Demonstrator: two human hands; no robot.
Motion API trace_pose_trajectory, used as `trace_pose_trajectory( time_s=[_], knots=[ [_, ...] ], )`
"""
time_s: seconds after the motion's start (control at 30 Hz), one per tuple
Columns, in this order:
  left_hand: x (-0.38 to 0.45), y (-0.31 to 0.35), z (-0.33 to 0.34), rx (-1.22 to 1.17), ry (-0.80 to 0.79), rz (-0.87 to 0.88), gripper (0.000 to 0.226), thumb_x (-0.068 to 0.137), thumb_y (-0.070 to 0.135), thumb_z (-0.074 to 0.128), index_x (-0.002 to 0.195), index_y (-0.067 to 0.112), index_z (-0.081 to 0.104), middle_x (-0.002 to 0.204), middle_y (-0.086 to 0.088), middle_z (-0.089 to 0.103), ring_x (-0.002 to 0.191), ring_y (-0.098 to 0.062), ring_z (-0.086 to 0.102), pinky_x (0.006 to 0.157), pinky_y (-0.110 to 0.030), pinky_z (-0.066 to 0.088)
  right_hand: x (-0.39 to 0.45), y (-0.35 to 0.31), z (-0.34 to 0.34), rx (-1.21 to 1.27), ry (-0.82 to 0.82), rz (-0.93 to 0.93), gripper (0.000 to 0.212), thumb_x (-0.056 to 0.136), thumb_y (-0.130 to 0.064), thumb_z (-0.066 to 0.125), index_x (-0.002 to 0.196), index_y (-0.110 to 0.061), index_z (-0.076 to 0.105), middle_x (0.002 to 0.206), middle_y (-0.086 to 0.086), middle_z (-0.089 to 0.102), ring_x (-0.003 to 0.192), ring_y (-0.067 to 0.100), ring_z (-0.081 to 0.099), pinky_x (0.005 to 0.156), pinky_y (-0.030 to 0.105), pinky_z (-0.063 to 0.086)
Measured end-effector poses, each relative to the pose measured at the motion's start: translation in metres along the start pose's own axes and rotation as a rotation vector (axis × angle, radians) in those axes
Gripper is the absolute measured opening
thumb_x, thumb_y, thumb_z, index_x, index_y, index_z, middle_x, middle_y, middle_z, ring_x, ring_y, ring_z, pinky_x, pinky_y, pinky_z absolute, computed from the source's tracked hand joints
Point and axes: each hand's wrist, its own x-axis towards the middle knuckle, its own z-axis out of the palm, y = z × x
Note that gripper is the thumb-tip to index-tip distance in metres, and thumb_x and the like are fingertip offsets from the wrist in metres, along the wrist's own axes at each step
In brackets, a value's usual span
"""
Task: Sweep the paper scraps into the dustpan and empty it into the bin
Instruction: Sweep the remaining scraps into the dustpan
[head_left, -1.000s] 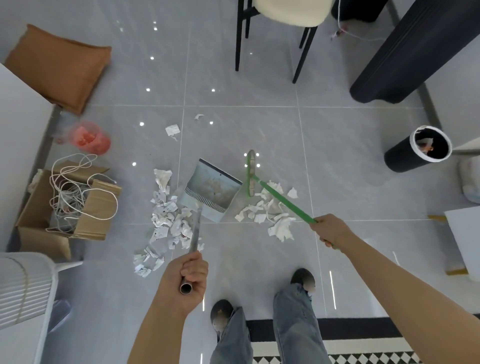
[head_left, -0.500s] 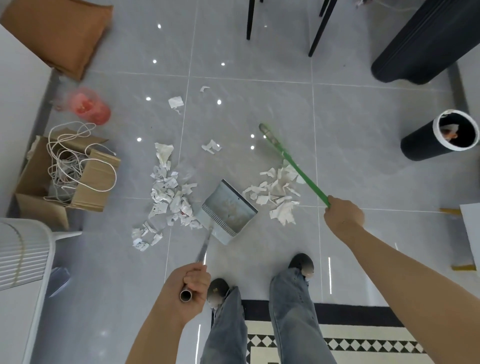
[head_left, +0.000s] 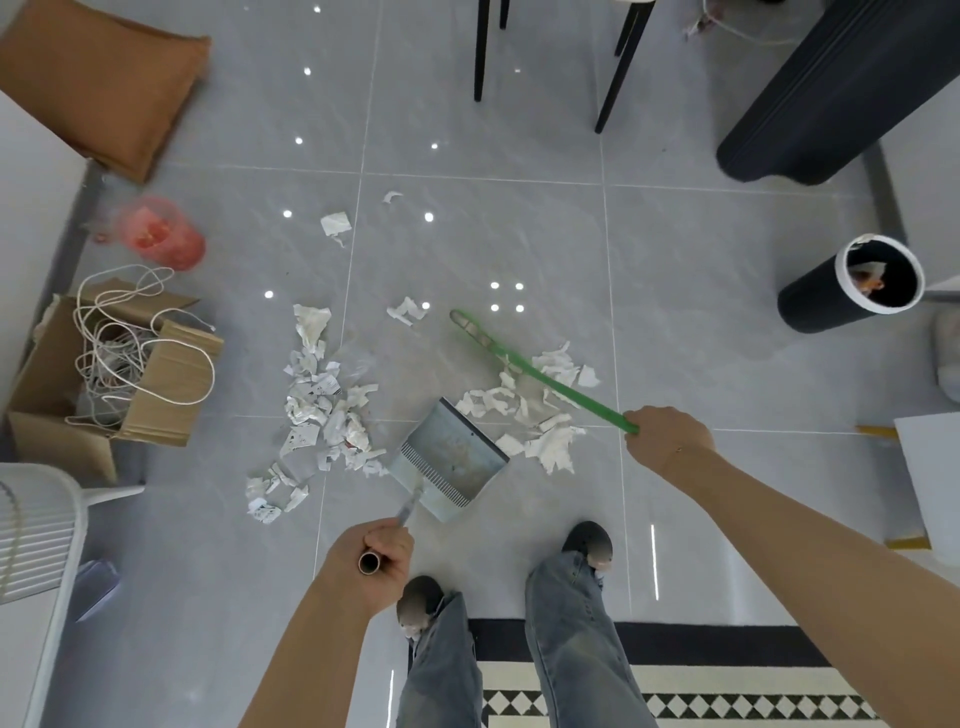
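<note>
Left fingers (head_left: 395, 553) clenched round dustpan (head_left: 451, 460) handle; right hand (head_left: 667, 436) gripping broom (head_left: 540, 375). Sweeping step: scraps (head_left: 530, 410) lying at pan's right edge on floor (head_left: 519, 239), none inside. Next: drag broom head toward pan mouth. Bin (head_left: 852, 288) standing far right.

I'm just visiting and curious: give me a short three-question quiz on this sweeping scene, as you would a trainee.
1. True or false: the dustpan already holds a heap of paper scraps.
2. Which hand grips the green broom? A) left hand B) right hand C) neither
3. Fill in: the bin stands on the person's ______ side.

Key
1. False: the pan looks empty; scraps lie in a left pile and a right pile on the floor beside it.
2. B; the left hand holds the dustpan's handle.
3. right
</note>
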Motion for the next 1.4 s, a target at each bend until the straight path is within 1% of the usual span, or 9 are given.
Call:
trace_pose_trajectory(
  time_s=[0.37, 0.7, 0.83, 0.9, 0.97, 1.03, 1.17, 1.27, 1.4],
  knots=[
    [0.000, 0.009, -0.012, -0.026, 0.061, -0.046, 0.017, 0.094, 0.008, 0.037, 0.078, 0.014, 0.042, 0.037, 0.001, 0.033, 0.021, -0.007, 0.033, 0.025, -0.011, 0.032, 0.025, 0.008, -0.022, -0.069, 0.058, 0.153, 0.027, 0.093, -0.015, 0.042, 0.114, -0.019, 0.058, 0.066, -0.004, 0.043, 0.066, 0.017, 0.053, 0.047, 0.022, 0.033],
    [0.004, 0.023, 0.009, -0.035, 0.105, 0.012, 0.045, 0.065, -0.007, 0.046, 0.108, -0.020, 0.049, 0.040, -0.002, 0.036, 0.020, -0.006, 0.032, 0.028, -0.008, 0.034, -0.011, -0.022, 0.036, -0.015, -0.131, -0.039, 0.035, 0.093, -0.011, 0.040, 0.126, -0.015, 0.050, 0.080, -0.003, 0.048, 0.076, 0.018, 0.052, 0.062, 0.024, 0.043],
    [-0.010, 0.022, 0.018, -0.019, 0.087, 0.111, 0.057, 0.036, -0.021, 0.052, 0.092, -0.011, 0.053, 0.064, -0.018, 0.056, 0.019, -0.005, 0.029, 0.029, -0.007, 0.034, -0.023, -0.022, 0.024, -0.089, -0.197, -0.132, 0.038, 0.091, -0.013, 0.042, 0.127, -0.016, 0.051, 0.100, 0.000, 0.060, 0.087, 0.018, 0.057, 0.073, 0.024, 0.048],
    [-0.010, 0.021, 0.018, -0.065, 0.089, 0.116, 0.054, 0.057, -0.019, 0.047, 0.106, 0.000, 0.059, 0.071, -0.014, 0.055, 0.019, -0.004, 0.029, 0.030, -0.008, 0.036, -0.021, -0.020, 0.008, -0.107, -0.203, -0.152, 0.038, 0.090, -0.017, 0.044, 0.127, -0.017, 0.053, 0.114, 0.003, 0.061, 0.100, 0.020, 0.061, 0.083, 0.027, 0.049],
    [-0.002, 0.026, 0.012, -0.106, 0.114, 0.104, 0.056, 0.080, -0.009, 0.040, 0.131, 0.014, 0.038, 0.047, 0.000, 0.040, 0.019, -0.004, 0.029, 0.030, -0.007, 0.035, -0.018, -0.016, -0.012, -0.115, -0.190, -0.146, 0.037, 0.091, -0.022, 0.045, 0.126, -0.019, 0.055, 0.116, 0.002, 0.062, 0.105, 0.020, 0.061, 0.088, 0.028, 0.050],
    [0.004, 0.028, 0.007, -0.114, 0.095, 0.058, 0.051, 0.079, -0.012, 0.041, 0.126, 0.009, 0.041, 0.034, 0.002, 0.030, 0.019, -0.005, 0.030, 0.030, -0.007, 0.034, -0.018, -0.011, -0.027, -0.107, -0.172, -0.121, 0.038, 0.092, -0.026, 0.045, 0.128, -0.022, 0.055, 0.117, 0.001, 0.062, 0.105, 0.020, 0.061, 0.090, 0.029, 0.050],
    [0.019, 0.035, -0.004, -0.147, 0.119, 0.058, 0.023, 0.092, -0.001, 0.037, 0.077, 0.012, 0.048, 0.039, -0.002, 0.032, 0.018, -0.007, 0.031, 0.026, -0.009, 0.032, -0.018, -0.018, -0.042, -0.100, -0.113, -0.110, 0.036, 0.093, -0.025, 0.043, 0.126, -0.024, 0.056, 0.113, 0.000, 0.062, 0.101, 0.020, 0.061, 0.087, 0.029, 0.051],
    [0.033, 0.040, -0.014, -0.194, 0.099, 0.046, 0.023, 0.071, -0.011, 0.041, 0.073, 0.012, 0.041, 0.069, -0.002, 0.034, 0.019, -0.010, 0.033, 0.024, -0.012, 0.031, -0.011, -0.039, -0.040, -0.108, -0.066, -0.124, 0.035, 0.090, -0.020, 0.043, 0.122, -0.022, 0.057, 0.111, 0.001, 0.062, 0.095, 0.020, 0.061, 0.077, 0.027, 0.049],
    [0.040, 0.044, -0.023, -0.197, 0.076, 0.055, 0.029, 0.064, -0.012, 0.044, 0.076, 0.014, 0.041, 0.077, 0.000, 0.034, 0.020, -0.011, 0.034, 0.026, -0.011, 0.032, -0.009, -0.073, -0.013, -0.073, -0.097, -0.137, 0.032, 0.087, -0.016, 0.045, 0.116, -0.016, 0.059, 0.103, 0.002, 0.061, 0.093, 0.022, 0.061, 0.070, 0.026, 0.044]
  ],
)
